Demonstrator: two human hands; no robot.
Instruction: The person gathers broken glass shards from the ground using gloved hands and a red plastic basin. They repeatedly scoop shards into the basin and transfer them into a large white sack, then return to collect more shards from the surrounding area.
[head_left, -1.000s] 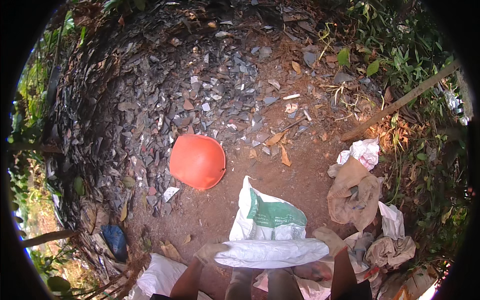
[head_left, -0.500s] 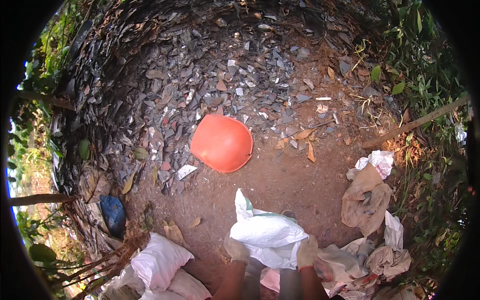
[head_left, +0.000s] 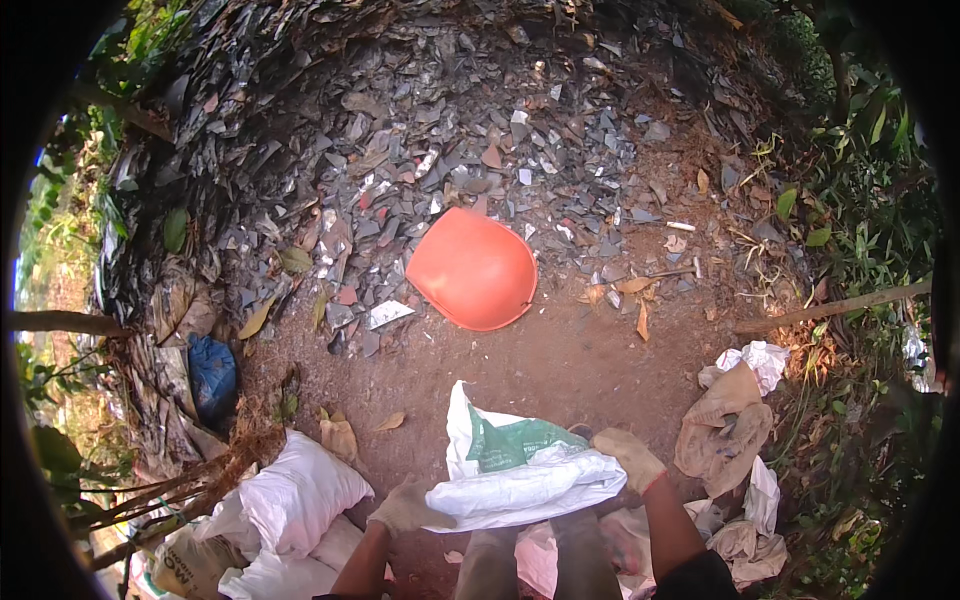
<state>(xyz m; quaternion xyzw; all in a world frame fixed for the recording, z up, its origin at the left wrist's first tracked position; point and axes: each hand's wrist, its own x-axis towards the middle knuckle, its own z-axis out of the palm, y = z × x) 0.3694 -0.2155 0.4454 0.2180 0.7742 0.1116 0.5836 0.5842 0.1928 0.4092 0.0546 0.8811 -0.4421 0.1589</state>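
Left hand: gloved, fingers closed on the left edge of the sack
Right hand: gloved, fingers closed on the sack's right edge, a little higher than the left
Sack: white woven bag with a green patch, held between both hands just above the ground, mouth bunched and partly folded; lies directly in front of the person's legs
Basin: orange, upturned on the bare earth, apart from the sack, at the near edge of the shard heap
Shard heap: grey slate-like chips and dry leaves, spread in an arc beyond the basin
Filled sack: white, lying at lower left, beside sticks
Rags: crumpled tan and white cloth at right, near the right hand
Step (judged): the sack is being gathered and opened at its mouth, both hands working the rim
Next move (judged): calls for spreading the rim apart with an even grip on both edges so the mouth stays open; slack folds could close it
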